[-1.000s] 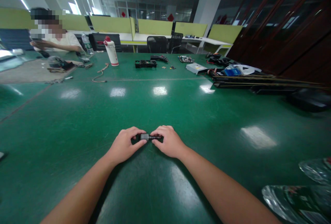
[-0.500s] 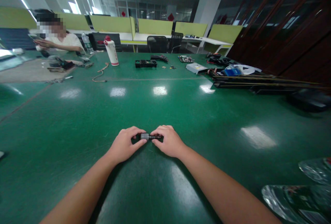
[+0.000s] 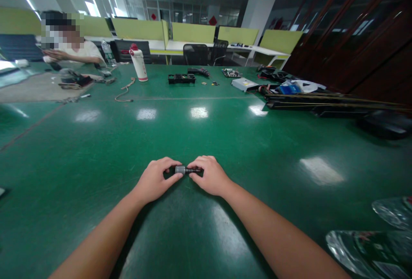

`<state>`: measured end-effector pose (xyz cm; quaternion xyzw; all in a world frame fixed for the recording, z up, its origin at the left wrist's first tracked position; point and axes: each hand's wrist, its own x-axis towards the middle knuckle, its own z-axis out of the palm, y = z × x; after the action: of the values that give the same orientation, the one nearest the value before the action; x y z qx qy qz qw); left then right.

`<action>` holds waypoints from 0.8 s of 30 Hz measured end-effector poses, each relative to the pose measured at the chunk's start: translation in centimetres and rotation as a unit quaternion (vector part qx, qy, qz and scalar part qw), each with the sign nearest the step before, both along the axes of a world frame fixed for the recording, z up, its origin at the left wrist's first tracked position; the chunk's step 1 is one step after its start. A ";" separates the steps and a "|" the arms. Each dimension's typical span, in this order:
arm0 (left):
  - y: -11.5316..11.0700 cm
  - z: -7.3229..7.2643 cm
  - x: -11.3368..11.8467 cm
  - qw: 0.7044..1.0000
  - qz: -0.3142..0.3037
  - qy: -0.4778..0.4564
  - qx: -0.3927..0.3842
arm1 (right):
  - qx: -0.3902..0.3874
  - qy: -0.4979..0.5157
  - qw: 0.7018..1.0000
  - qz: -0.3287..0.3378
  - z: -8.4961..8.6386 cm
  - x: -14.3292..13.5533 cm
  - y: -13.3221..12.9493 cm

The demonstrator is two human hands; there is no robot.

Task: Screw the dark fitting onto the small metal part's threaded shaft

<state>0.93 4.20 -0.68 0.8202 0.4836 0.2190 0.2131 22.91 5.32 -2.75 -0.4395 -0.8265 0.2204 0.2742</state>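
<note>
Low over the green table (image 3: 199,137), a small metal part lies level between my two hands. Its left end is a grey metal cylinder (image 3: 180,170), and a thinner dark shaft (image 3: 193,170) runs out to the right. My left hand (image 3: 156,180) pinches the cylinder between thumb and fingers. The shaft is gripped by the thumb and fingers of my right hand (image 3: 208,176), which hide its far end. Whether the part touches the tabletop I cannot tell.
Plastic bottles (image 3: 370,249) lie at the lower right. Across the table stand a white bottle (image 3: 139,65), a black frame (image 3: 182,79), a cord (image 3: 124,91) and a silver box (image 3: 243,84). Dark bars (image 3: 296,104) extend along the right. A person (image 3: 77,49) sits far left.
My hands and the metal part hold the same position. The person at far left has shifted slightly to the left.
</note>
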 end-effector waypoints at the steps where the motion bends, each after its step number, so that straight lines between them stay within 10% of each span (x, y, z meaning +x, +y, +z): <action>1: 0.0 0.0 0.0 1.000 0.001 0.000 0.000 | 0.000 0.000 1.000 0.000 0.0 0.0 0.0; 24: -0.1 0.1 0.1 1.000 0.000 -0.008 0.008 | -0.004 -0.005 1.000 -0.002 0.1 0.0 0.0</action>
<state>1.08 4.13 -0.55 0.8201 0.4799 0.2296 0.2109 22.92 5.27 -2.64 -0.4430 -0.8261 0.2212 0.2691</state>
